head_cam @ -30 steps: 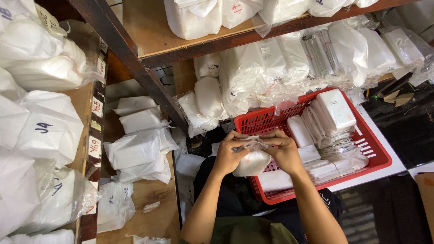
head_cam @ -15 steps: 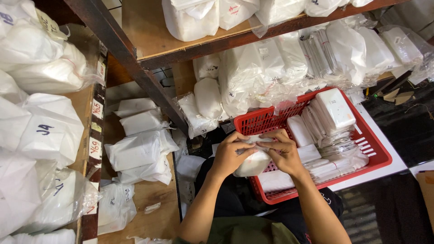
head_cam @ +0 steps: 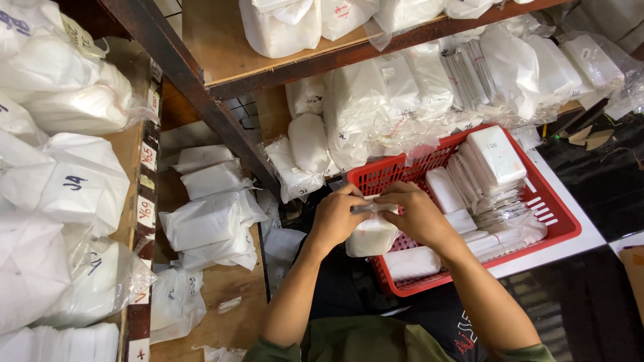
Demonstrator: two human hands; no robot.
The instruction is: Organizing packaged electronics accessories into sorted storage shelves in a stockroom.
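Both my hands grip the top edge of a small white packet in clear plastic (head_cam: 371, 234), held over the near left corner of a red plastic basket (head_cam: 567, 225). My left hand (head_cam: 337, 217) pinches the packet's left end, and my right hand (head_cam: 416, 213) pinches its right end. The packet hangs down between them. Inside the basket lie several flat white packets (head_cam: 495, 157), stacked and leaning on edge, with another one (head_cam: 410, 263) flat near the front.
Wooden shelves with dark metal uprights (head_cam: 194, 87) hold many white bagged bundles: on the left (head_cam: 60, 181), on a lower shelf (head_cam: 211, 214) and behind the basket (head_cam: 402, 100). The basket rests on a white board (head_cam: 590, 241). Dark floor lies to the right.
My hands and the packet have stayed over the basket's corner; the fingers have shifted slightly along the packet's top edge.
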